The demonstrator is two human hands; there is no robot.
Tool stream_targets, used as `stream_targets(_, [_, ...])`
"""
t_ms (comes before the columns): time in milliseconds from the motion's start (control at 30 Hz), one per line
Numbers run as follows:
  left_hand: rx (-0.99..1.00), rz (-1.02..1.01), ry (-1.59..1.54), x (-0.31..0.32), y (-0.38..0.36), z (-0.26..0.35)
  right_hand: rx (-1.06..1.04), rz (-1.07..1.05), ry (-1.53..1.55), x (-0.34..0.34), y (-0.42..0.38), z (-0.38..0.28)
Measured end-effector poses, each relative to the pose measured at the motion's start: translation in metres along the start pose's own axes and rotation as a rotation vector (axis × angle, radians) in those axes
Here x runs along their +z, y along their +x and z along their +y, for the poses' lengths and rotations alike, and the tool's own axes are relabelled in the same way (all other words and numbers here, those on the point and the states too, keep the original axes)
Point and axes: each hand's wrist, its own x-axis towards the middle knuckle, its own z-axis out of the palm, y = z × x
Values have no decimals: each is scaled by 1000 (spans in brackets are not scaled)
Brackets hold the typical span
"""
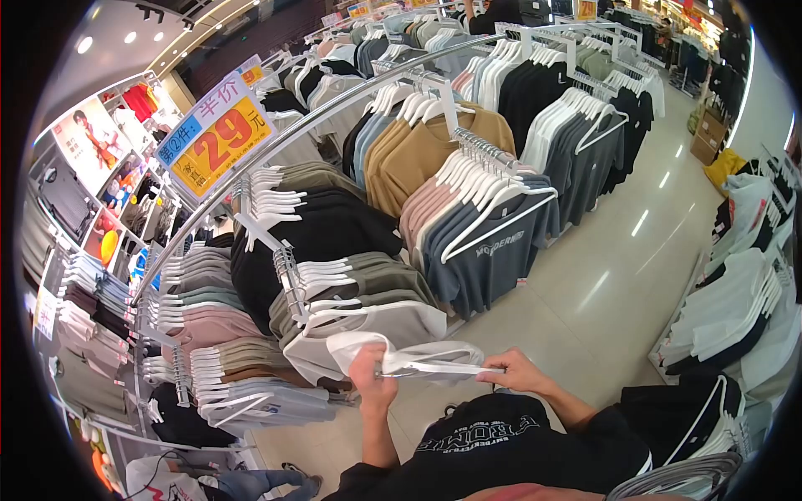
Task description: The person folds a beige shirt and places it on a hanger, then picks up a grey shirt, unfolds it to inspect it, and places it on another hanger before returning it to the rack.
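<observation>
My left hand point(372, 373) is closed around the left part of a white garment point(422, 352), which hangs bunched in front of my black shirt point(476, 442). On the other side, my right hand point(514, 370) pinches the end of a straight white edge of it; I cannot make out whether that edge is cloth or a hanger. Just beyond the hands, light grey shirts point(376, 321) hang on white hangers from a metal rail arm point(288, 280).
Racks of hanging shirts fill the left and centre, including tan sweaters point(434, 154) and dark blue-grey T-shirts point(493, 250). A price sign point(215, 138) stands above the curved rail. A tiled aisle point(585, 292) runs along the right, beside more white clothes point(727, 309). A person's legs point(267, 483) show at lower left.
</observation>
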Motion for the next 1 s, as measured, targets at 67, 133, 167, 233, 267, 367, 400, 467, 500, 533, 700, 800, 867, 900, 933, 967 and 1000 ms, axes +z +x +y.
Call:
stream_targets(67, [-42, 26, -75, 4, -12, 7, -19, -25, -21, -3, 2, -5])
stream_targets(133, [2, 117, -95, 16, -10, 19, -32, -55, -23, -3, 3, -1])
stream_targets(167, [-47, 93, -60, 17, -8, 26, -37, -57, -20, -3, 3, 2])
stream_targets(233, [-148, 41, 16, 12, -8, 36, -44, -66, -7, 0, 0, 9])
stream_targets(267, [-240, 7, -2, 12, -12, 33, -37, -93, -29, 0, -1, 9])
stream_targets(367, [-234, -81, 130, 8, -6, 31, -27, -144, -6, -7, -3, 9])
stream_targets(400, [-427, -192, 60, 4, -19, 19, -32, -139, 66, -10, -1, 15])
stream_targets(467, [-597, -107, 113, 0, -22, 24, -20, -45, 242, -20, 3, 40])
stream_targets(500, [-556, 21, 141, 3, -24, 20, -3, 45, 348, -28, 8, 65])
stream_targets(533, [-512, 146, 173, 6, -26, 17, 15, 137, 452, -32, 14, 81])
stream_targets(700, [-691, 274, -48, 14, -30, 10, -6, 0, 351, -2, 23, 144])
stream_targets(800, [-683, 218, -145, 22, -33, 7, -43, -64, 92, 44, 28, 106])
stream_targets(867, [-716, 159, -230, 19, -20, 27, -19, -132, 165, 67, 34, 102])
stream_targets(900, [-733, 131, -270, 18, -14, 33, -49, -95, 128, 75, 38, 95])
stream_targets(933, [-678, 140, -278, 19, -14, 33, -80, -57, 92, 82, 42, 87])
stream_targets(967, [-674, 188, -248, 22, -15, 35, -111, -19, 56, 86, 45, 82])
stream_targets(1000, [-669, 234, -217, 26, -17, 37, -58, 26, 42, 89, 48, 80])
